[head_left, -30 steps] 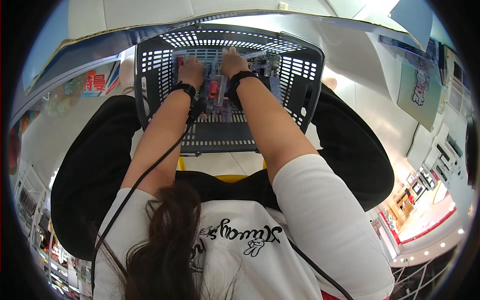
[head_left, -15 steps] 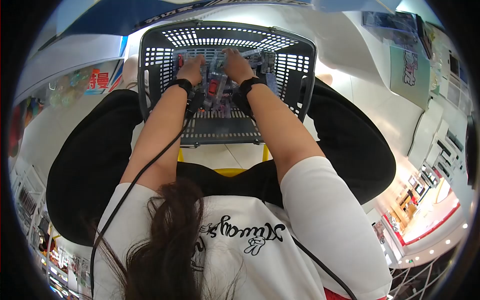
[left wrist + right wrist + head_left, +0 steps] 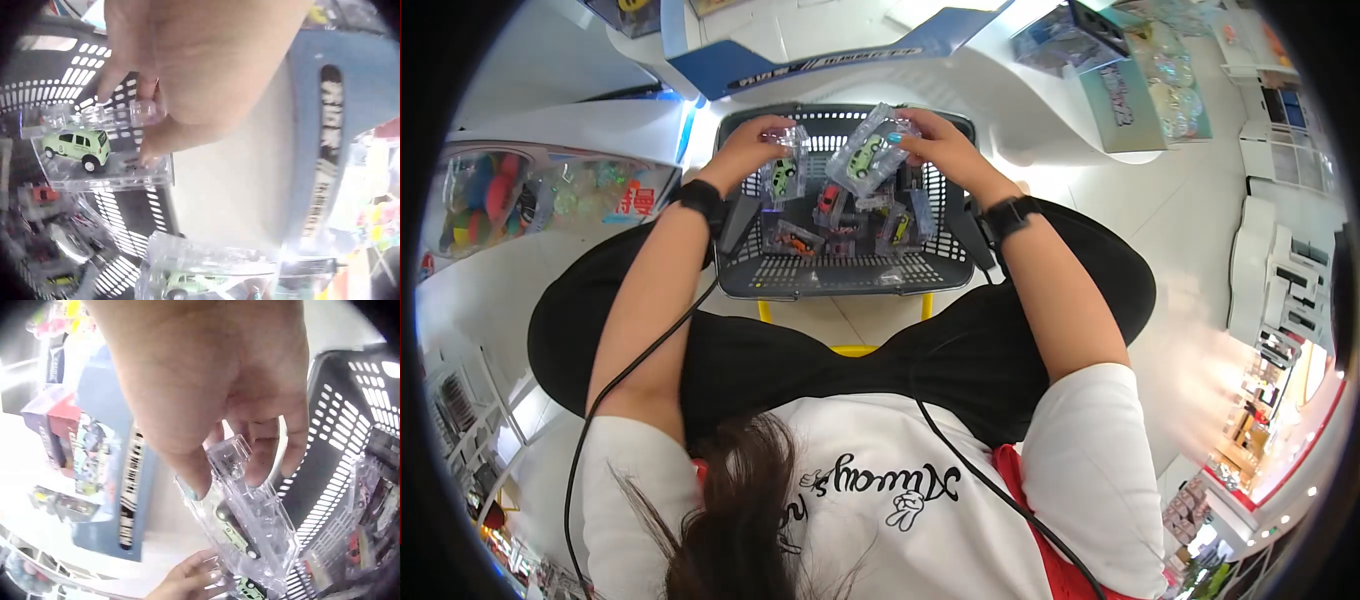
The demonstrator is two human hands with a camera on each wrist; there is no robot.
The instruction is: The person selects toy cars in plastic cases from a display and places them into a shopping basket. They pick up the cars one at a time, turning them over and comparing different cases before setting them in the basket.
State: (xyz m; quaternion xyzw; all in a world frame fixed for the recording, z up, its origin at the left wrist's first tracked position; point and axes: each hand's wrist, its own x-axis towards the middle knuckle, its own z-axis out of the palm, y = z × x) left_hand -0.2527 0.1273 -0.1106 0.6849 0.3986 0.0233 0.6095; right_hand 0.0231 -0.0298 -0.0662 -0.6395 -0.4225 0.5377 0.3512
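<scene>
My left hand [image 3: 750,150] grips the end of a clear plastic case with a pale green toy car [image 3: 78,149] inside, over the left side of the grey shopping basket [image 3: 840,287]. My right hand [image 3: 950,155] pinches a second clear case [image 3: 250,515], its thumb on one side and fingers on the other. This case is tilted above the basket and also holds a light green toy car [image 3: 864,158]. Below the hands, several more cased toy cars lie in the basket, among them a red one [image 3: 828,200], an orange one [image 3: 798,243] and a yellow-green one [image 3: 900,230].
A blue-edged display panel [image 3: 830,68] with white lettering stands just beyond the basket. Bags of colourful balls [image 3: 485,200] hang at the left. Further goods [image 3: 1170,95] fill the upper right. Black cables run along both arms, and the knees flank the basket.
Both hands have come up from inside the basket and moved apart, each now with a cased green car. The head view has tipped, so the display panel shows more fully.
</scene>
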